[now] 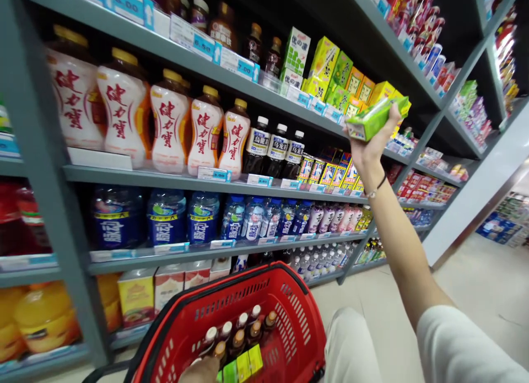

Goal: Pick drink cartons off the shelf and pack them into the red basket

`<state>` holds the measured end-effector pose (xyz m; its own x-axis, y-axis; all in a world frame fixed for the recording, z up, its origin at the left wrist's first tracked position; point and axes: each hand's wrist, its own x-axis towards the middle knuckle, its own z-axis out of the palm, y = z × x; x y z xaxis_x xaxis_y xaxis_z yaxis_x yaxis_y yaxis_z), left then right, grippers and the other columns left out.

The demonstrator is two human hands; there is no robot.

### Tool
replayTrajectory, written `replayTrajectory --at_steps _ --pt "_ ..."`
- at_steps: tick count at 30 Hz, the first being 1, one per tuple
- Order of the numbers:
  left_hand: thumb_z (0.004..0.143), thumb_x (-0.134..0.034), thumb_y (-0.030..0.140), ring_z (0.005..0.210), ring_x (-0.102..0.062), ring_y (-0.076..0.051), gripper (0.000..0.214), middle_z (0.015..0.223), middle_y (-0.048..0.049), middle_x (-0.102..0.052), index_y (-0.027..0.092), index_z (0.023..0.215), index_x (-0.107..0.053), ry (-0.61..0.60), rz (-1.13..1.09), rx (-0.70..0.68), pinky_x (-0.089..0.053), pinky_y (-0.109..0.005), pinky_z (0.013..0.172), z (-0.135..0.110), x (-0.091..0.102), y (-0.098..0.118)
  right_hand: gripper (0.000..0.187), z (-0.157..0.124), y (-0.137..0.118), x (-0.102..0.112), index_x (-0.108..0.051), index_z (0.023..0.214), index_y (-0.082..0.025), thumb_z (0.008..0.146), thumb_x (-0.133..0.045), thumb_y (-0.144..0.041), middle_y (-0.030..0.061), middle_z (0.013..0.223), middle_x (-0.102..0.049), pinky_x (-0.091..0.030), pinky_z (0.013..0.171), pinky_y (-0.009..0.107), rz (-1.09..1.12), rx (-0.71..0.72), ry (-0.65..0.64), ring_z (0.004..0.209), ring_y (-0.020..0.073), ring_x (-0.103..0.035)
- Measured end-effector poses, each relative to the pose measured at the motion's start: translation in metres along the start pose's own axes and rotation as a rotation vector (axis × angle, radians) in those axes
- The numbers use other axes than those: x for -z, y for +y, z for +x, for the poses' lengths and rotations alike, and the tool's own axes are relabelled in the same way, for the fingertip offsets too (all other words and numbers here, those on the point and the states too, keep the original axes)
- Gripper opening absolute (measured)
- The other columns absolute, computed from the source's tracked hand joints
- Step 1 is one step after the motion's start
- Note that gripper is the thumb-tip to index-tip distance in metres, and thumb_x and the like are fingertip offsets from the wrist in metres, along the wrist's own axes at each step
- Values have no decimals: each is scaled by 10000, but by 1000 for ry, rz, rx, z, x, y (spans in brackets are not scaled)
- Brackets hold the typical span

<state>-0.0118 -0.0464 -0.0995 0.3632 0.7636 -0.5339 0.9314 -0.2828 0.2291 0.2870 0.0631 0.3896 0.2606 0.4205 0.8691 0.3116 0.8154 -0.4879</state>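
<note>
Raised at the right, my right hand (374,143) is wrapped round a green drink carton (367,124), which is tilted in front of the shelf. Low in the picture stands a red shopping basket (308,322) with a black rim. Inside it are several small bottles (237,339) with white or orange caps, and a row of green and yellow drink cartons (243,365). My left hand (201,371) reaches into the basket beside these bottles and cartons. The bottom edge cuts it off, and its fingers hardly show.
Grey shelves (165,184) stand close ahead. They bear white-labelled bottles (165,124), dark tea bottles (276,149), blue drink bottles (202,217) and green cartons (295,52). A shelf upright (425,135) and a pale pillar (471,201) are at the right, above tiled floor (475,306).
</note>
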Motion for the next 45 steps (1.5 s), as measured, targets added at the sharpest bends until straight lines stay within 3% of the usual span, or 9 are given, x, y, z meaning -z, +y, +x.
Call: replayTrajectory --at_steps 2,4,11,14,18,23,28,35,45 --pt "881 -535 110 1316 -662 -353 486 1364 -287 -681 -11 1321 -702 -59 25 6 -525 -418 1105 -8 3 6 762 -54 -2 3 -500 1386 -244 1005 -49 -726 164 1287 -609 -605 793 428 86 -77 -48 1039 257 -696" --pt "906 -527 148 1317 -657 -374 480 1355 -303 -680 -18 1324 -695 -84 29 7 -523 -444 1098 -16 8 10 782 -107 5 4 -584 1299 -260 977 -120 -799 151 1208 -652 -617 785 439 129 -253 -118 1069 278 -690" --pt "1018 -455 280 1261 -682 -382 425 1273 -246 -731 68 1294 -698 -13 -43 -65 -508 -477 1077 -34 30 10 554 -301 68 -8 -659 1092 -252 857 -612 -753 93 955 -746 -642 793 483 631 -1195 -203 922 303 -734" --pt "1084 -346 389 1272 -664 -340 490 1311 -214 -706 100 1367 -624 183 -188 -120 -490 -468 1103 -39 38 7 493 -372 90 -11 -676 1098 -225 880 -664 -667 99 928 -763 -639 804 477 754 -1505 -257 918 311 -755" --pt "1074 -391 492 1440 -514 -321 636 1539 -208 -533 131 1597 -364 498 -438 -247 -414 -517 1209 -46 42 7 490 -430 106 -7 -679 1227 -189 946 -635 -589 124 980 -778 -641 789 479 894 -1713 -322 903 314 -768" --pt "874 -757 552 1581 -304 -372 1153 1691 -249 -281 171 1693 -41 594 -454 -407 -335 -580 1274 -42 32 20 545 -452 103 -7 -680 1241 -179 990 -559 -647 119 963 -777 -643 751 451 999 -1840 -304 827 287 -762" --pt "711 -913 425 1554 -358 -387 1362 1698 -250 -268 205 1687 11 694 -551 -521 -373 -569 1257 -36 25 35 618 -447 92 -4 -684 1219 -167 1007 -497 -716 123 964 -773 -638 777 421 1074 -1890 -427 829 262 -760" --pt "592 -963 382 1437 -515 -355 1277 1590 -184 -461 226 1632 -239 801 -605 -567 -446 -505 1213 -37 34 38 739 -434 89 -4 -699 1138 -169 969 -422 -832 113 906 -769 -634 751 395 1112 -1857 -548 804 256 -754" --pt "555 -967 409 1412 -539 -361 1220 1532 -172 -512 192 1563 -315 772 -593 -521 -466 -482 1198 -33 26 33 684 -436 87 -4 -690 1151 -179 1012 -397 -780 105 942 -768 -629 773 385 1072 -1867 -558 825 245 -752"
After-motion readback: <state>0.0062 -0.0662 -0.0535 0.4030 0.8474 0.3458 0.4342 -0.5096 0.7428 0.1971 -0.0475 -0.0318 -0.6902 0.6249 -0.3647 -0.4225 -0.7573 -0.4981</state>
